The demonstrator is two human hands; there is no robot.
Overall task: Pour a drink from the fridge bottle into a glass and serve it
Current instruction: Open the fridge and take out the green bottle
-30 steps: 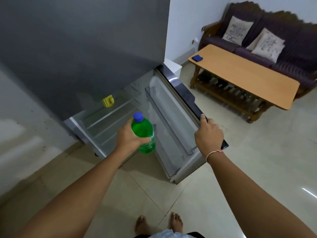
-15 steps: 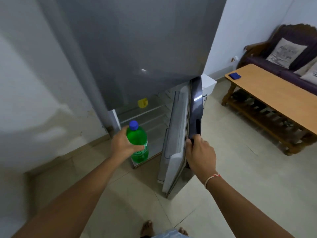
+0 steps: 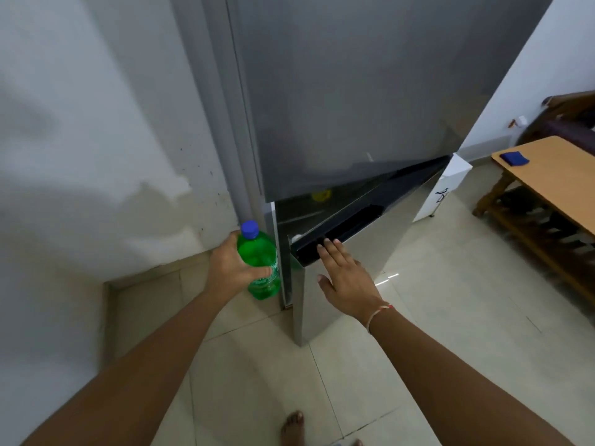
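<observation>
My left hand point(image 3: 230, 267) grips a green plastic bottle point(image 3: 262, 262) with a blue cap, held upright just left of the grey fridge point(image 3: 347, 91). My right hand point(image 3: 346, 276) lies flat with straight fingers against the top of the lower fridge door point(image 3: 370, 259), fingertips at its dark handle recess. The door stands only slightly ajar; a narrow gap shows a yellow item inside. No glass is in view.
A white wall is on the left. A wooden coffee table point(image 3: 553, 175) with a blue cloth point(image 3: 515, 157) stands at the right, a dark sofa behind it. A small white box point(image 3: 446, 188) sits beside the fridge. My bare foot point(image 3: 293, 428) is on the tiled floor.
The lower fridge door has swung from wide open to almost shut. My right hand went from gripping its edge to pressing flat on it. The bottle moved left, clear of the fridge.
</observation>
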